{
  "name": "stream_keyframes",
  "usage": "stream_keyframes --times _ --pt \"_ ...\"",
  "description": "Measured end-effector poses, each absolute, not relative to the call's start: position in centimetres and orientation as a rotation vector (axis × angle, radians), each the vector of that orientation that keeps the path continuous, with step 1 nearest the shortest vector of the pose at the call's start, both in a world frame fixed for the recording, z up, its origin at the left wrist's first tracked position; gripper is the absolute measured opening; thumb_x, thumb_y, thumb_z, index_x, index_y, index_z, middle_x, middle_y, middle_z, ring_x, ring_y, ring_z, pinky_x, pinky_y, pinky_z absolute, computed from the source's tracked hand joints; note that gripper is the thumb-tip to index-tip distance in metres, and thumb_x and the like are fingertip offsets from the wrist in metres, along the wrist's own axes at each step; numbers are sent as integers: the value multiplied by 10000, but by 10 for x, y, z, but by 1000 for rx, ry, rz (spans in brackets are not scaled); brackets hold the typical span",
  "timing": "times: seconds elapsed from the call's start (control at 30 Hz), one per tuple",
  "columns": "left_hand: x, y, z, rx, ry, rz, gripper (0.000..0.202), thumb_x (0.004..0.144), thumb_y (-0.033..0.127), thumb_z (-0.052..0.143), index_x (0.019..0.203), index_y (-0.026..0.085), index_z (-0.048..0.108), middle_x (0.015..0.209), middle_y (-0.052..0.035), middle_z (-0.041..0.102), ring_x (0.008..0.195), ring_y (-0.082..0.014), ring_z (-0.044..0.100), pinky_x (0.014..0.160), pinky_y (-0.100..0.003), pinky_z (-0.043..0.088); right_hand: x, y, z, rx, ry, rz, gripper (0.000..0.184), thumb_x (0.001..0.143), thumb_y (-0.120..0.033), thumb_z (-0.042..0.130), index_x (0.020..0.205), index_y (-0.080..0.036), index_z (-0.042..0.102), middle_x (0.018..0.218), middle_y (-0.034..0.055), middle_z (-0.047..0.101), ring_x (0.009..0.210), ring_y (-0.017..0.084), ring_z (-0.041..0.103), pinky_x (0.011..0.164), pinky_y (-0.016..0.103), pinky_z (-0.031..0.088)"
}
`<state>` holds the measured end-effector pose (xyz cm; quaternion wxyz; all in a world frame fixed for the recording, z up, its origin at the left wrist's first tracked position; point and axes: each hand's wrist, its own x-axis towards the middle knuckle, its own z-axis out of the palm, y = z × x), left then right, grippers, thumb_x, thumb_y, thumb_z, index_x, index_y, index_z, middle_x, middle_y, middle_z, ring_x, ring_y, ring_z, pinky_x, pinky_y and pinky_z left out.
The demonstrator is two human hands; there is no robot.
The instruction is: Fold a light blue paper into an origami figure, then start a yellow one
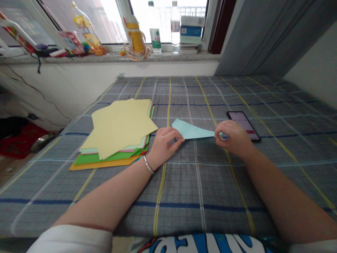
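Note:
A pale blue sheet of paper (191,130), folded to a tapering shape, lies between my two hands just above the plaid cover. My left hand (165,144) grips its lower left edge, and a silver bangle (149,165) sits on that wrist. My right hand (233,138) pinches the narrow right end, hiding its tip. To the left of my left hand lies a loose stack of coloured paper (118,133), with pale yellow sheets on top and green and orange ones beneath. A smartphone (244,125) lies partly behind my right hand, its screen lit.
A grey plaid cover (200,214) with yellow and blue stripes spreads under everything. Beyond its far edge, a windowsill (113,58) holds several bottles and a stack of boxes. A red mat (19,140) lies on the floor at the left.

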<state>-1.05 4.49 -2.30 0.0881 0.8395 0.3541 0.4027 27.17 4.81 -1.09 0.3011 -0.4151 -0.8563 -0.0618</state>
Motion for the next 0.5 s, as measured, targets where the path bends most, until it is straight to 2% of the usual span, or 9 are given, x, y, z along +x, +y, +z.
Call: stream_keyframes --times 0.23,0.5 --pt "-10 45 -23 2457 1093 1237 137 884 281 576 789 190 616 825 -22 647 845 -164 590 805 -332 446 282 50 -9 -1098 -2261 -185 93 712 -137 551 717 -230 549 813 30 671 864 217 617 835 376 466" --pt "-11 47 -26 2415 1014 1320 128 881 258 582 777 184 587 792 -14 621 783 -145 576 744 -297 467 297 50 -3 -1129 -2213 -182 70 737 -170 552 704 -231 543 805 39 664 880 225 624 840 383 467"
